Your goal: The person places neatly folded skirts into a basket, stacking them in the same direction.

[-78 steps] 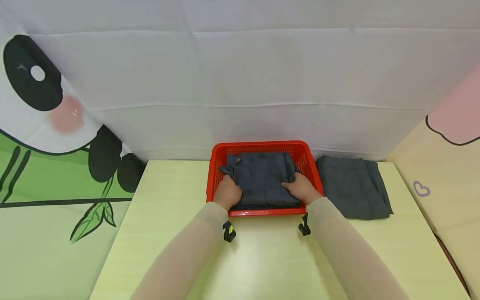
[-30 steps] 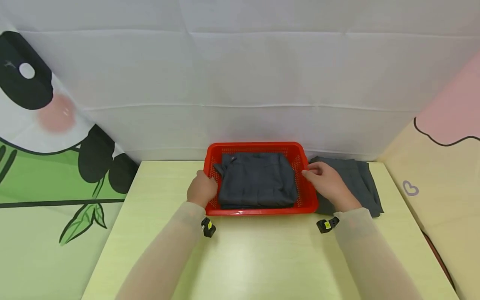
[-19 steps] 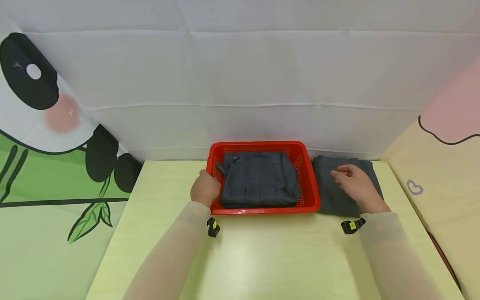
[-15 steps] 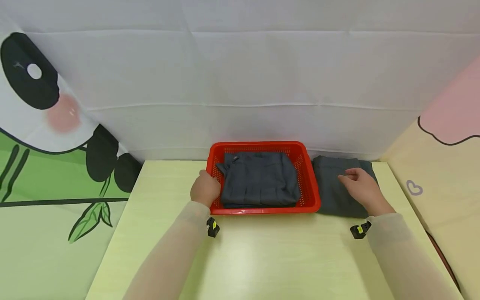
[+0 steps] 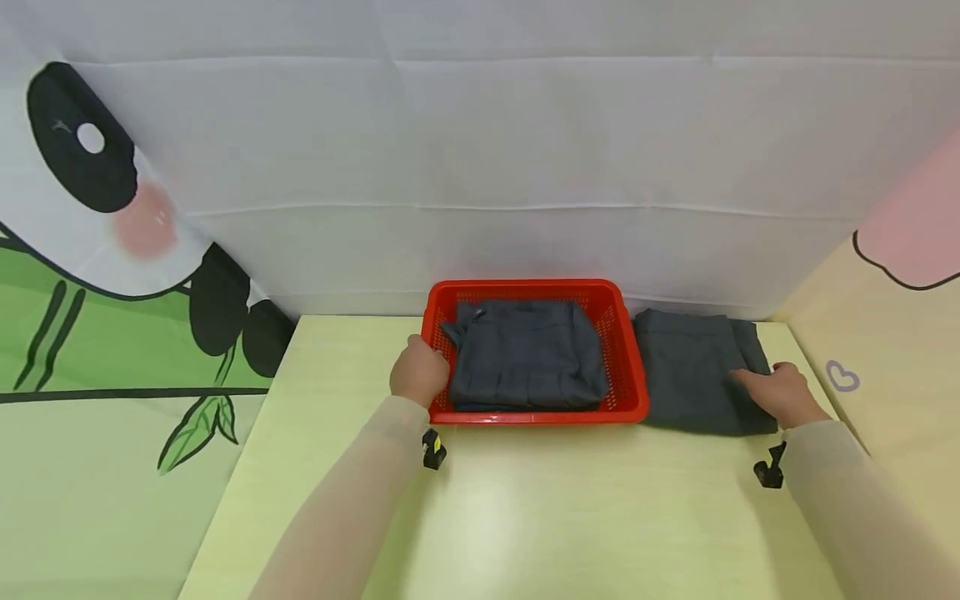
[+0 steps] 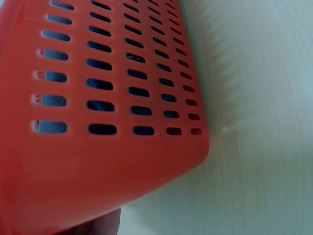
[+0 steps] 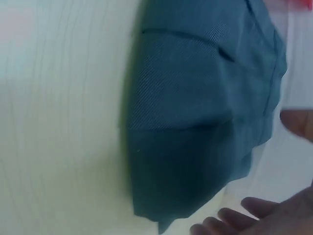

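A red plastic basket (image 5: pixel 634 379) with slotted walls stands against the back of the table. Inside it lies a folded dark grey garment (image 5: pixel 528 354), with more dark cloth beneath. My left hand (image 5: pixel 420 372) grips the basket's left rim, fingers curled over it; the left wrist view shows the basket wall (image 6: pixel 112 156) and part of a finger (image 6: pixel 108 223). Another folded dark grey garment (image 5: pixel 682 371) lies flat to the right of the basket. My right hand (image 5: pixel 783 394) is at its right edge, thumb above it; in the right wrist view the fingers (image 7: pixel 257 215) are spread beside the cloth.
The pale wood-grain table (image 5: pixel 525 508) extends in front of the basket. A white cloth backdrop (image 5: pixel 525 167) rises behind it. Printed side panels stand left and right, the right panel (image 5: pixel 885 375) close to my right hand.
Both hands have left the garment in the basket. My left hand moved to the basket's left rim and stayed. My right hand went past the right rim to the far side of the other garment.
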Available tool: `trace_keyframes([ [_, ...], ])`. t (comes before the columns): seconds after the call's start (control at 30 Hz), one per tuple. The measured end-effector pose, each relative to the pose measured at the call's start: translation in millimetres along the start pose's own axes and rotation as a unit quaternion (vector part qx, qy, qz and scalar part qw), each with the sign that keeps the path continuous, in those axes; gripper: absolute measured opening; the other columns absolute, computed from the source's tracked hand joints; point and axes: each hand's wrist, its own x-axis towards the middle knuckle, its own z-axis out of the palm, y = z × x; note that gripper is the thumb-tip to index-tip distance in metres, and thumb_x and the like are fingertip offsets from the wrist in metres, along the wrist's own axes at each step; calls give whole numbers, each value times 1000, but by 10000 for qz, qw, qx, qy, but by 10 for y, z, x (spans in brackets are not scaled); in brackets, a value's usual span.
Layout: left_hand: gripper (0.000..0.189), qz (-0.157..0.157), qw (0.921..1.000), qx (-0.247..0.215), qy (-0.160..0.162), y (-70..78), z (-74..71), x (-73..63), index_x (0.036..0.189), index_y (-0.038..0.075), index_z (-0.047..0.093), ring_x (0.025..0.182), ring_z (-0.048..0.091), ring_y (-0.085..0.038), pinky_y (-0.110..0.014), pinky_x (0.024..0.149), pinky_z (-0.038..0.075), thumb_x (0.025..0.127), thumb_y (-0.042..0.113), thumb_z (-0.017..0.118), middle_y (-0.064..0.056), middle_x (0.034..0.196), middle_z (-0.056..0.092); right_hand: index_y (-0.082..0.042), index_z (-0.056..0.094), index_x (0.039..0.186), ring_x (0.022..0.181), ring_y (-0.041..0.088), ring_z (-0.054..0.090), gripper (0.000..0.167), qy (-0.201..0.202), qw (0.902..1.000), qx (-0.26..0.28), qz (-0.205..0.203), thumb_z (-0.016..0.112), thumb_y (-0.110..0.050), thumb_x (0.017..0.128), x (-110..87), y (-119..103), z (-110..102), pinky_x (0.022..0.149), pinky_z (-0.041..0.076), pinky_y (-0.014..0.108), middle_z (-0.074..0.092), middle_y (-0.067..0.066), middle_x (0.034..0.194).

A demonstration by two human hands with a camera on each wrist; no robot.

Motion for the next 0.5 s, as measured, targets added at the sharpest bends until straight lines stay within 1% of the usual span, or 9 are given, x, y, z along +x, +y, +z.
trace_keyframes([
  [0.1,46,-76,10000,-43,-19,17,16,16,134,-8,44,93,67,-35,-50,86,58,102,24,57,-23,110,67,26,-17,145,135,70,16,127,-423,9983,-215,338,45,-73,96,40,46,-35,105,35,72,-7,54,149],
  [0.17,47,-145,9999,-69,-32,17,24,30,134,-7,43,93,67,-35,-50,88,58,102,23,58,-22,111,66,27,-18,144,134,70,17,134,-561,9967,-364,458,46,-79,92,71,78,-46,104,36,72,-7,54,148],
  [0.27,48,-201,9997,-98,-29,9,35,54,135,-6,43,94,66,-35,-50,89,58,101,23,59,-22,112,66,28,-17,143,134,69,20,139,-556,9955,-495,577,47,-83,89,92,111,-63,104,37,71,-3,55,148],
  [0.4,47,-162,9998,-104,-12,7,35,62,134,-7,43,94,66,-35,-50,89,58,101,23,58,-22,112,66,27,-19,142,135,69,18,141,-655,9954,-345,610,49,-83,88,128,133,-82,106,36,71,-6,54,148],
  [0.5,46,-134,9999,-108,-16,12,29,53,134,-7,44,94,66,-35,-50,89,58,102,23,58,-22,111,66,27,-18,144,136,68,16,142,-726,9953,-235,600,50,-84,87,162,155,-74,107,34,71,-8,53,150],
])
